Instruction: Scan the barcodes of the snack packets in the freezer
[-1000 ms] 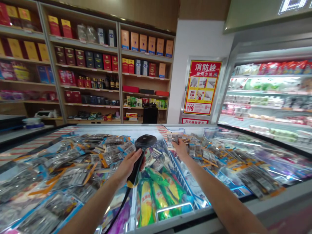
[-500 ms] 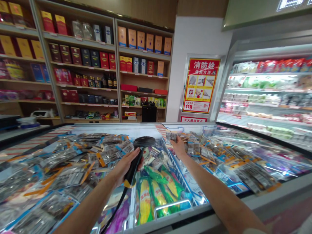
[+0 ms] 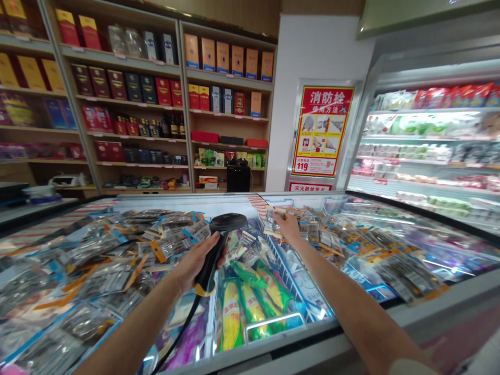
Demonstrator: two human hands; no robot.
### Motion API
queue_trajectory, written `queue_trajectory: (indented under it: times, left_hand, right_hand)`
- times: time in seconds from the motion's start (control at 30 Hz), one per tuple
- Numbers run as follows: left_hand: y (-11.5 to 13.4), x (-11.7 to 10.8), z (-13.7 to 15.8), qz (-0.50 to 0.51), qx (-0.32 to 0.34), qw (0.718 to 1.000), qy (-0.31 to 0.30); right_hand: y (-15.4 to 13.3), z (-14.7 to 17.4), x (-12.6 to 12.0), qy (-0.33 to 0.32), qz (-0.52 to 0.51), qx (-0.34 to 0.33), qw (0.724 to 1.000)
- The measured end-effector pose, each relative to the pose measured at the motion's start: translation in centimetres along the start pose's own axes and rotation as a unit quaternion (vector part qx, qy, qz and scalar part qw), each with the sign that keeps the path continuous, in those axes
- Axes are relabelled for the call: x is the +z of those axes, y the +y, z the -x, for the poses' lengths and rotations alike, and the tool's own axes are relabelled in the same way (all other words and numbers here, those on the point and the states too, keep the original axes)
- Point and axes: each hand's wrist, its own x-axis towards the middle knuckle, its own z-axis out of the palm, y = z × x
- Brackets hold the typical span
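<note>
Black-and-yellow, pistol-shaped corded scanner (image 3: 210, 264), lower centre, is filling the curled left hand (image 3: 195, 261); the right hand (image 3: 289, 229) is pinching a grey-and-clear plastic packet (image 3: 271, 217), mid-frame. Gripping only its edge is probably serving best.

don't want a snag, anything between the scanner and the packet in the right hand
Nothing visible stands between the scanner and the packet in the right hand; the wire basket lies below the gap.
</note>
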Motion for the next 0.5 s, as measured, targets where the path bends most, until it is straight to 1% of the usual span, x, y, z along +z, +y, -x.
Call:
queue_trajectory:
  times: [0.1,0.2,0.37,0.43,0.5]
  left_hand:
    - [0.0,0.1,0.1,-0.011,0.000,1.000,-0.010]
    - [0.1,0.2,0.2,-0.013,0.006,1.000,-0.017]
    - [0.3,-0.1,0.3,-0.048,0.016,0.998,-0.047]
    - [0.7,-0.9,0.1,-0.095,0.025,0.994,-0.055]
    - [1.3,-2.0,-0.3,-0.147,0.048,0.987,-0.047]
  right_hand:
    - [0.3,-0.1,0.0,-0.022,-0.057,0.001,0.998]
    - [0.1,0.1,0.3,-0.038,-0.079,-0.006,0.996]
    - [-0.6,0.9,0.9,-0.062,-0.047,-0.023,0.997]
    - [-0.8,1.1,1.0,-0.061,-0.038,-0.030,0.997]
    - [-1.0,1.0,0.8,-0.050,-0.014,-0.034,0.998]
